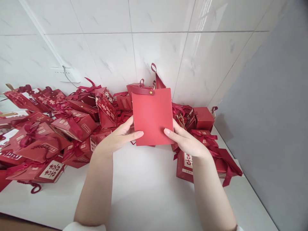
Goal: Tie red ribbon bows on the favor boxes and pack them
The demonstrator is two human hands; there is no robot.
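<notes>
Between my two hands is a plain red paper gift box (154, 118), held up above the table with a flat face toward me. A dark red strap with a gold stud runs along its top edge. My left hand (124, 133) grips its lower left side, thumb on the front face. On the lower right side my right hand (185, 136) holds it the same way. The fingers behind the box are hidden. Just behind it, a pointed red box with a ribbon loop (159, 80) sticks up.
Many red gift boxes with ribbons (74, 123) are heaped on the left of the white table (149, 192). More boxes (221, 162) lie on the right. A white tiled wall (158, 48) with a socket and cable (66, 75) stands behind; a grey surface (269, 128) borders the right.
</notes>
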